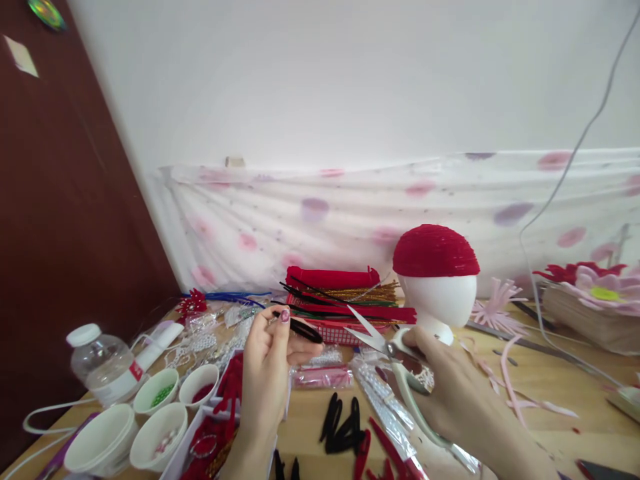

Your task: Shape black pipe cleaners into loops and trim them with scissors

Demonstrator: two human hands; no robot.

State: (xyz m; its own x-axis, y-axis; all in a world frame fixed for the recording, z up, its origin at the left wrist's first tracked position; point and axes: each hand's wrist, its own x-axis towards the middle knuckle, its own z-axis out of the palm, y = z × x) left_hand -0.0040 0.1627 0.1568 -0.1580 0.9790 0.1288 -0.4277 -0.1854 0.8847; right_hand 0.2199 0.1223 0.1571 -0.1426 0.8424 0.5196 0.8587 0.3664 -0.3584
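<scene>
My left hand [267, 363] pinches a fuzzy black loop [306, 331], which looks like a bent pipe cleaner, between thumb and fingers. Around the handles of a pair of scissors [389, 348] my right hand [447, 383] is closed. The scissor blades are spread and point left toward the black loop, with a gap between them. On the table below, between my hands, lie several more black fuzzy loops [343, 433] and some red fuzzy pieces [387, 447]. Behind both hands stands a red basket [333, 333] full of red, black, green and gold pipe cleaners.
A white head form [439, 300] with a red cap [436, 252] stands back right. At left are white cups [103, 440] with beads and a plastic bottle [103, 367]. Pink flowers [605, 287] sit far right, near a hanging cable [565, 167]. Plastic packets [323, 377] lie mid-table.
</scene>
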